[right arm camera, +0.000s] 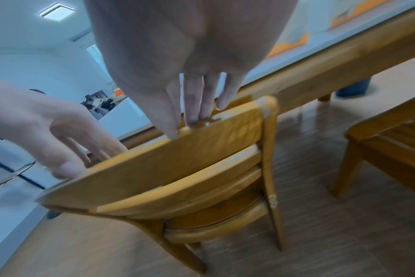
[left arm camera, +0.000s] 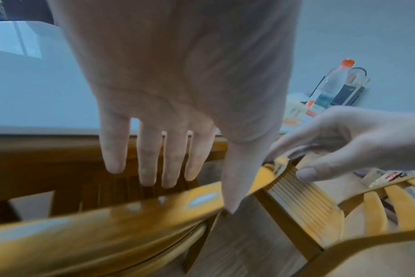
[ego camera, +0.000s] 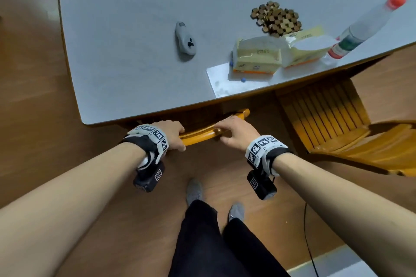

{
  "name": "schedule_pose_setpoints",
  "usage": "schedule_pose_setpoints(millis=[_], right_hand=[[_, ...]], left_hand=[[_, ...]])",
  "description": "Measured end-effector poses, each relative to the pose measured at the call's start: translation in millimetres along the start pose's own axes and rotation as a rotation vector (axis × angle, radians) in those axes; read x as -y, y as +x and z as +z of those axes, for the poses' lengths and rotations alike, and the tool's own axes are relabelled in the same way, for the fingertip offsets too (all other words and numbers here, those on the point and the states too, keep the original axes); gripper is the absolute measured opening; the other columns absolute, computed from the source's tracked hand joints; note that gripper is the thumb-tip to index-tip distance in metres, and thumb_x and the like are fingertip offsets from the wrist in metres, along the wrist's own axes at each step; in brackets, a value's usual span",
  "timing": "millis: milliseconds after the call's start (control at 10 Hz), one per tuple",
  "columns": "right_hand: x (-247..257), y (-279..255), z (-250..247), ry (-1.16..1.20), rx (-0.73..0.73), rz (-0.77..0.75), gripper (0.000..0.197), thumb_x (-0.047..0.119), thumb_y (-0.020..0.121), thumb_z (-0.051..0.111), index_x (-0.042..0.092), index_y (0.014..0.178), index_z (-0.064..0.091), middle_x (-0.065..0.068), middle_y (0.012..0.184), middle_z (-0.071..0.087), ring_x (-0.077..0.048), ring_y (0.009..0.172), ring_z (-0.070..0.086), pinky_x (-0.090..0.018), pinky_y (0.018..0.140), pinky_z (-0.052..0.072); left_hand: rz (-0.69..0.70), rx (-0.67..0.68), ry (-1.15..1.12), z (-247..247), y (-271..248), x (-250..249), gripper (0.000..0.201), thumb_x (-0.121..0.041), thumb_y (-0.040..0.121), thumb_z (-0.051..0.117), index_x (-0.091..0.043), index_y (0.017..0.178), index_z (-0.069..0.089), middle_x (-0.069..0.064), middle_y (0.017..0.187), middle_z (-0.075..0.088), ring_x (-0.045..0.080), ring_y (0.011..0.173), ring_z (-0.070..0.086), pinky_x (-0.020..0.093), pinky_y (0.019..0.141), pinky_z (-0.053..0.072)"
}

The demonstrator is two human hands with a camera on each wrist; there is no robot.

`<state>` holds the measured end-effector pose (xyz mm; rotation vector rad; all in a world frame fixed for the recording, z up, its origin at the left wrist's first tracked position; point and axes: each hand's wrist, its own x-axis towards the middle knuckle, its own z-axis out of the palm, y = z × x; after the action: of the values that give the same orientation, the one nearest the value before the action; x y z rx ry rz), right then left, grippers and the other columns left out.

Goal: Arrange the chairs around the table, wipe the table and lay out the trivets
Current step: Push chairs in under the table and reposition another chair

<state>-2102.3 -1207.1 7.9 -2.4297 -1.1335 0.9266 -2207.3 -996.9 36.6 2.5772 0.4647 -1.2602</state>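
Observation:
A wooden chair stands tucked under the near edge of the grey table (ego camera: 123, 51), and only its top rail (ego camera: 198, 135) shows in the head view. My left hand (ego camera: 177, 136) lies over the rail's left part, fingers straight past the rail (left arm camera: 107, 224) and thumb against its near face. My right hand (ego camera: 225, 130) rests on the rail's right part, fingertips (right arm camera: 197, 118) touching the rail's top edge (right arm camera: 178, 159). A pile of brown hexagon-bead trivets (ego camera: 276, 18) lies on the table at the right.
On the table are a grey handheld device (ego camera: 185, 39), two yellow tissue packs (ego camera: 256, 56) on a white sheet (ego camera: 227, 81), and a clear bottle (ego camera: 364, 27) with a red cap. A second wooden chair (ego camera: 337, 123) stands to the right, half pulled out. The floor is wood.

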Motion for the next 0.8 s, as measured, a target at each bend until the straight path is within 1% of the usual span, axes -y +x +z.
schedule_pose_setpoints(millis=[100,200,300,400,500,600,700,800], right_hand=[[-21.2,-39.1,-44.4,0.084,-0.099,0.123,0.044,0.035,0.089,0.057,0.029,0.133,0.058,0.005,0.132,0.059,-0.016,0.126,0.048,-0.036,0.104,0.040],[-49.1,-75.4,-91.7,0.262,-0.272,0.245,0.042,0.039,0.089,0.055,0.030,0.130,0.060,0.009,0.131,0.061,-0.012,0.126,0.051,-0.035,0.107,0.040],[-87.1,-98.9,-135.3,0.457,-0.446,0.288,0.043,0.041,0.087,0.057,0.025,0.126,0.064,0.007,0.125,0.066,-0.011,0.119,0.057,-0.037,0.106,0.043],[-126.8,-117.0,-177.2,0.531,-0.532,0.281,0.040,0.036,0.091,0.057,0.020,0.127,0.064,-0.001,0.131,0.062,-0.018,0.124,0.054,-0.036,0.109,0.038],[-146.9,-127.2,-226.7,0.534,-0.472,0.202,0.039,0.013,0.097,0.049,0.008,0.136,0.054,-0.010,0.146,0.047,-0.026,0.135,0.041,-0.029,0.110,0.028],[-156.0,-137.3,-276.3,0.567,-0.489,0.102,0.041,0.012,0.100,0.042,-0.001,0.138,0.046,-0.021,0.148,0.040,-0.036,0.137,0.038,-0.043,0.116,0.028],[-140.9,-154.1,-320.1,0.770,-0.551,0.007,0.048,0.031,0.104,0.035,0.001,0.140,0.045,-0.019,0.146,0.044,-0.032,0.136,0.040,-0.045,0.114,0.031],[-135.3,-171.2,-338.1,0.810,-0.553,-0.042,0.053,0.043,0.102,0.037,0.012,0.144,0.043,-0.008,0.149,0.043,-0.022,0.139,0.038,-0.031,0.114,0.028]], left_hand=[[0.050,-0.099,-0.084,-31.7,-8.1,-39.0,0.070,-0.053,0.080,0.058,-0.030,0.144,0.041,-0.004,0.147,0.045,0.021,0.130,0.047,0.035,0.100,0.042],[0.073,-0.244,-0.321,-63.3,-21.5,-90.2,0.061,-0.050,0.088,0.054,-0.025,0.142,0.045,0.000,0.146,0.047,0.023,0.131,0.046,0.035,0.106,0.038],[0.117,-0.400,-0.635,-91.0,-33.1,-145.7,0.055,-0.041,0.090,0.055,-0.018,0.139,0.050,0.005,0.141,0.053,0.024,0.125,0.052,0.038,0.107,0.038],[0.128,-0.541,-0.841,-112.7,-46.5,-200.2,0.055,-0.040,0.089,0.056,-0.014,0.138,0.052,0.004,0.138,0.055,0.022,0.124,0.052,0.035,0.106,0.039],[0.164,-0.708,-1.062,-139.9,-67.9,-246.0,0.060,-0.042,0.088,0.054,-0.010,0.138,0.051,0.005,0.138,0.053,0.023,0.129,0.048,0.033,0.106,0.037],[0.176,-0.870,-1.320,-178.0,-92.3,-285.3,0.048,-0.043,0.079,0.052,-0.016,0.117,0.062,0.007,0.120,0.060,0.021,0.113,0.054,0.037,0.102,0.037],[0.188,-0.937,-1.454,-203.1,-124.4,-317.5,0.020,-0.039,0.086,0.048,-0.021,0.095,0.047,0.001,0.100,0.048,0.015,0.094,0.043,0.038,0.080,0.031],[0.242,-0.952,-1.478,-206.5,-139.2,-340.1,0.026,-0.039,0.088,0.048,-0.020,0.104,0.056,0.000,0.106,0.051,0.015,0.098,0.047,0.036,0.082,0.031]])
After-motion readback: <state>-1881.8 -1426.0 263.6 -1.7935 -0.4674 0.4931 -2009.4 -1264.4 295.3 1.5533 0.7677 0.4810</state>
